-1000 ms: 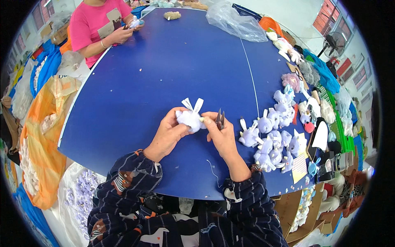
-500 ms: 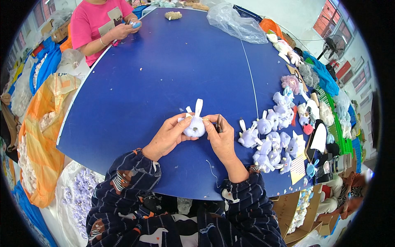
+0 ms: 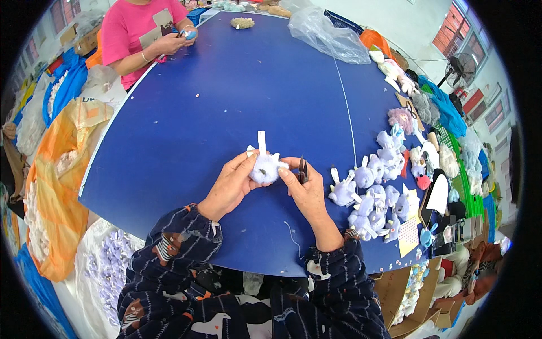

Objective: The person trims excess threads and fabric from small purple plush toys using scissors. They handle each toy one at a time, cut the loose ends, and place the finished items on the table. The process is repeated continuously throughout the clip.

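A small lilac plush toy head (image 3: 265, 169) with a white loop strap standing up from its top is held above the blue table. My left hand (image 3: 234, 183) is closed round its left side, thumb on the front. With thumb and forefinger, my right hand (image 3: 305, 192) pinches a small pale part at the toy's right side. Dark thread snips (image 3: 303, 169) are tucked in the same right hand, blades pointing up. A dark spot shows on the front of the toy.
Several matching lilac plush toys (image 3: 375, 206) are heaped on the blue table (image 3: 226, 113) to the right, beside a yellow card (image 3: 409, 237). A loose white thread (image 3: 293, 237) lies nearer me. A clear plastic bag (image 3: 327, 37) lies far off; a person in pink (image 3: 135, 34) works at far left.
The plush toy has turned slightly in my hands, its strap swinging left and upright. My right hand has stayed at its right side, pinching a part that now shows more.
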Tool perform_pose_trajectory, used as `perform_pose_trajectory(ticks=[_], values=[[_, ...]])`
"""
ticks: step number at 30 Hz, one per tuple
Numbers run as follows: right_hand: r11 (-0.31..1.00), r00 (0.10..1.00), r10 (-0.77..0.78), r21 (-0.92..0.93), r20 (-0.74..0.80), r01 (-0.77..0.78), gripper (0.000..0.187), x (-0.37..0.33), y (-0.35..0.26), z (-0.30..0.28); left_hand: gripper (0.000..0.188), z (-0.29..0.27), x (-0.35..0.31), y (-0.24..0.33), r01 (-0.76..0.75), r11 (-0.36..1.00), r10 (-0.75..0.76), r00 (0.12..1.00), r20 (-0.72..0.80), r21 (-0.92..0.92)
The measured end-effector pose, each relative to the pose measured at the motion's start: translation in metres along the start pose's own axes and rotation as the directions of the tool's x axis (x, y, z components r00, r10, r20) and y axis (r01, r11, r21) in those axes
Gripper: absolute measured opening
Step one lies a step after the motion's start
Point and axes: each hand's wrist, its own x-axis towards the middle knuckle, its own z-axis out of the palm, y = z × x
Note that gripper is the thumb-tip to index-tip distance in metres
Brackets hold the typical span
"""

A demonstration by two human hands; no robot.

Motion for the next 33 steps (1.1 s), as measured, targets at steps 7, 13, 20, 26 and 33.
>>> perform_pose_trajectory(ticks=[7, 13, 20, 26, 33], values=[[0.994, 0.999, 0.031, 0.109, 0.025, -0.034, 0.026, 0.0, 0.002, 0.002, 0.037, 0.001, 0.0, -0.001, 0.005, 1.0, -0.005, 1.0, -0.023, 0.02], [0.984, 0.999, 0.011, 0.178, -0.049, -0.002, 0.026, 0.001, 0.009, -0.001, 0.034, 0.006, -0.002, 0.004, -0.067, 0.952, 0.088, 0.994, -0.058, 0.3], [0.978, 0.999, 0.046, 0.206, -0.021, -0.04, 0.027, 0.0, 0.009, 0.002, 0.035, -0.002, 0.0, -0.003, -0.182, 0.909, 0.203, 0.979, -0.017, 0.375], [0.932, 0.993, 0.119, 0.345, 0.009, -0.115, 0.029, 0.001, 0.012, 0.002, 0.034, 0.0, -0.002, -0.003, -0.191, 0.914, 0.21, 0.977, -0.016, 0.358], [0.92, 0.99, 0.14, 0.373, -0.022, -0.122, 0.029, 0.004, 0.006, 0.002, 0.03, -0.003, -0.002, 0.001, -0.145, 0.929, 0.184, 0.979, -0.087, 0.34]])
